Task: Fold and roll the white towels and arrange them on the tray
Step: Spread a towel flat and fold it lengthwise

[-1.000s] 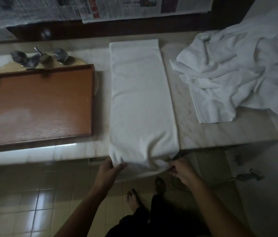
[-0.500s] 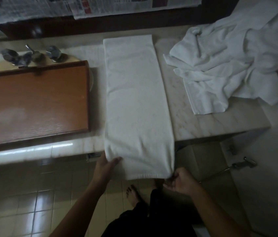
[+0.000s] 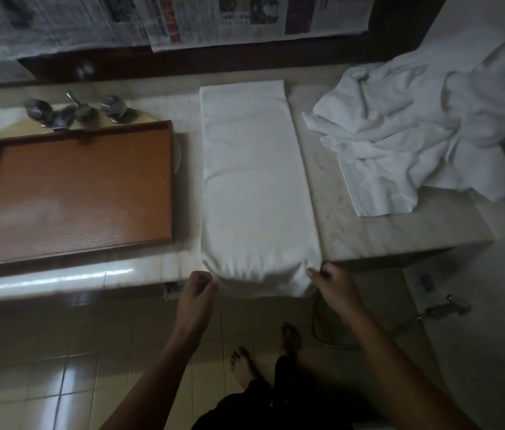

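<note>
A white towel (image 3: 254,181), folded into a long strip, lies across the marble counter and its near end hangs over the front edge. My left hand (image 3: 197,290) pinches the near left corner of that end. My right hand (image 3: 335,285) grips the near right corner. The near end bulges upward between the two hands. The brown wooden tray (image 3: 74,193) sits to the left of the strip, over the sink, with nothing on it. A heap of crumpled white towels (image 3: 425,128) lies on the counter at the right.
Chrome taps (image 3: 74,110) stand behind the tray. Newspaper sheets (image 3: 183,20) hang on the wall at the back. A bidet sprayer and hose (image 3: 443,310) hang below the counter's right end. My bare feet (image 3: 263,349) stand on the tiled floor.
Both hands have lifted the hanging near end of the towel up toward the counter edge, so it now bunches there. My left hand has curled from flat onto the corner.
</note>
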Tool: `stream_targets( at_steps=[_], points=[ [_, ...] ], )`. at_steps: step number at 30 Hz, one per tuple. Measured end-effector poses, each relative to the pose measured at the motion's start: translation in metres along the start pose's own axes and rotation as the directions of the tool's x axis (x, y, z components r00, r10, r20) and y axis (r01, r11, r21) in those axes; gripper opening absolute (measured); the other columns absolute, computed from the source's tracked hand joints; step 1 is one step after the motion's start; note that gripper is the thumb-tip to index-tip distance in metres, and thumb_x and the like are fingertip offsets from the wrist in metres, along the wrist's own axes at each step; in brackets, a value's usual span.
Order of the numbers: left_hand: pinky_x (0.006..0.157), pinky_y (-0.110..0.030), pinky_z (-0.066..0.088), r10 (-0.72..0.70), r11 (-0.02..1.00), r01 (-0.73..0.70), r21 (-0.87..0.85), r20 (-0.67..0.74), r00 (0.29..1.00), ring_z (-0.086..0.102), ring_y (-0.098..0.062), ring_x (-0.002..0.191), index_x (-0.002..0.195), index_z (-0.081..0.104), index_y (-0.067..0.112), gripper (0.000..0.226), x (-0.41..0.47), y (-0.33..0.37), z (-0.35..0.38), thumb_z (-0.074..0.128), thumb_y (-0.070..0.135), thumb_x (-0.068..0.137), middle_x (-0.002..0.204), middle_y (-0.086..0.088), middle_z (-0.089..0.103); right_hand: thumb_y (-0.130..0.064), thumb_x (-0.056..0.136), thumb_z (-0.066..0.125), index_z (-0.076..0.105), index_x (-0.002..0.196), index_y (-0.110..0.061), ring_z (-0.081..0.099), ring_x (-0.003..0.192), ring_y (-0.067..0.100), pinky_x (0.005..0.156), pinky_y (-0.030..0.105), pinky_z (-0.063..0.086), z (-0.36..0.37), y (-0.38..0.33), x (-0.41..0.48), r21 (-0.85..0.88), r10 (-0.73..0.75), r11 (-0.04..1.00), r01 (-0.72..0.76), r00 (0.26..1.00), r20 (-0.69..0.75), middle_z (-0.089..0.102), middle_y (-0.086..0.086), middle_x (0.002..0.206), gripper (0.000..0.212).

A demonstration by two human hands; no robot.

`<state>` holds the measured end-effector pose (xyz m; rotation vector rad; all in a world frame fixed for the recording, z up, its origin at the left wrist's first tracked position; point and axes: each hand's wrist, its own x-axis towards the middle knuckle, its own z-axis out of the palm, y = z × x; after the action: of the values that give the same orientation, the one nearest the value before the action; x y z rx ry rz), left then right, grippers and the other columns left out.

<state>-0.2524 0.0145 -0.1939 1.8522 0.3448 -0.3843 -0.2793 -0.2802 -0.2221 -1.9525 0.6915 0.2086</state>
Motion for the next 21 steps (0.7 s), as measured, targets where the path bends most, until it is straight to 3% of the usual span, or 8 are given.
stream_targets(
  at_steps=[3, 6, 9, 12, 15, 17, 19, 21],
  points=[
    [0.081, -0.044, 0.049, -0.094, 0.975, 0.087, -0.206, -0.025, 0.995, 0.061, -0.033, 0.093, 0.104, 0.064, 0.004, 0.024, 0.003, -0.002, -0.001, 0.061, 0.026, 0.096, 0.099, -0.016, 0.066, -0.036, 0.099, 0.065, 0.068, 0.094, -0.007, 0.071, 0.087, 0.024, 0.075, 0.04, 0.053, -0.003, -0.003, -0.001, 0.157, 0.005, 0.988, -0.006, 1.0, 0.009, 0.074, 0.007, 0.09, 0.03],
    [0.09, -0.047, 0.048, -0.288, 0.864, 0.27, -0.425, 0.021, 0.957, 0.06, -0.032, 0.102, 0.113, 0.064, -0.002, 0.024, 0.011, -0.006, -0.002, 0.051, 0.017, 0.106, 0.11, -0.016, 0.063, -0.034, 0.102, 0.062, 0.07, 0.102, -0.012, 0.069, 0.1, 0.024, 0.086, 0.043, 0.053, -0.002, -0.005, -0.003, 0.291, 0.034, 0.956, -0.029, 0.999, -0.014, 0.074, 0.006, 0.1, 0.024],
    [0.105, -0.051, 0.046, -0.286, 0.831, 0.322, -0.452, 0.148, 0.947, 0.064, -0.037, 0.117, 0.12, 0.068, 0.001, 0.035, 0.017, -0.01, -0.01, 0.046, 0.022, 0.104, 0.126, -0.018, 0.068, -0.03, 0.101, 0.065, 0.07, 0.11, -0.01, 0.068, 0.101, 0.022, 0.084, 0.039, 0.053, -0.002, -0.008, -0.004, 0.344, 0.085, 0.937, -0.06, 0.995, -0.058, 0.073, 0.008, 0.106, 0.023],
    [0.11, -0.055, 0.045, -0.25, 0.844, 0.339, -0.416, 0.255, 0.934, 0.063, -0.038, 0.124, 0.128, 0.067, 0.0, 0.041, 0.015, -0.002, -0.015, 0.041, 0.02, 0.103, 0.13, -0.021, 0.068, -0.034, 0.093, 0.074, 0.073, 0.114, -0.01, 0.069, 0.108, 0.021, 0.096, 0.042, 0.055, -0.005, -0.009, -0.003, 0.44, 0.123, 0.893, -0.094, 0.992, -0.038, 0.076, 0.005, 0.111, 0.032],
    [0.106, -0.055, 0.048, -0.196, 0.896, 0.301, -0.326, 0.317, 0.928, 0.065, -0.037, 0.12, 0.125, 0.069, 0.001, 0.042, 0.015, 0.001, -0.019, 0.045, 0.028, 0.102, 0.125, -0.018, 0.07, -0.027, 0.098, 0.069, 0.074, 0.094, -0.007, 0.07, 0.093, 0.019, 0.082, 0.034, 0.054, -0.01, -0.009, -0.007, 0.351, 0.116, 0.929, -0.114, 0.993, 0.016, 0.076, 0.004, 0.094, 0.021],
    [0.091, -0.053, 0.053, -0.128, 0.95, 0.198, -0.241, 0.278, 0.952, 0.062, -0.045, 0.096, 0.104, 0.07, -0.004, 0.041, 0.017, 0.002, -0.021, 0.059, 0.034, 0.093, 0.103, -0.023, 0.069, -0.023, 0.101, 0.066, 0.069, 0.081, -0.009, 0.064, 0.078, 0.017, 0.066, 0.028, 0.048, -0.014, -0.012, -0.007, 0.282, 0.076, 0.957, -0.067, 0.997, -0.02, 0.07, 0.003, 0.078, 0.025],
    [0.071, -0.04, 0.045, -0.044, 0.98, 0.075, -0.185, 0.169, 0.985, 0.051, -0.031, 0.075, 0.083, 0.066, -0.003, 0.026, 0.012, 0.011, -0.024, 0.062, 0.021, 0.094, 0.079, -0.022, 0.055, -0.025, 0.1, 0.066, 0.069, 0.083, -0.01, 0.066, 0.082, 0.021, 0.072, 0.033, 0.049, -0.02, -0.011, -0.003, 0.303, 0.029, 0.953, -0.02, 0.999, -0.025, 0.072, 0.009, 0.082, 0.023],
    [0.068, -0.034, 0.048, 0.005, 0.988, 0.002, -0.153, 0.047, 0.999, 0.061, -0.021, 0.073, 0.085, 0.076, 0.005, 0.017, 0.007, 0.021, -0.026, 0.062, 0.008, 0.095, 0.076, -0.011, 0.067, -0.028, 0.098, 0.067, 0.071, 0.089, -0.008, 0.067, 0.087, 0.024, 0.077, 0.039, 0.049, -0.025, -0.012, 0.0, 0.364, 0.036, 0.931, -0.022, 0.999, -0.032, 0.074, 0.015, 0.091, 0.022]
  ],
)
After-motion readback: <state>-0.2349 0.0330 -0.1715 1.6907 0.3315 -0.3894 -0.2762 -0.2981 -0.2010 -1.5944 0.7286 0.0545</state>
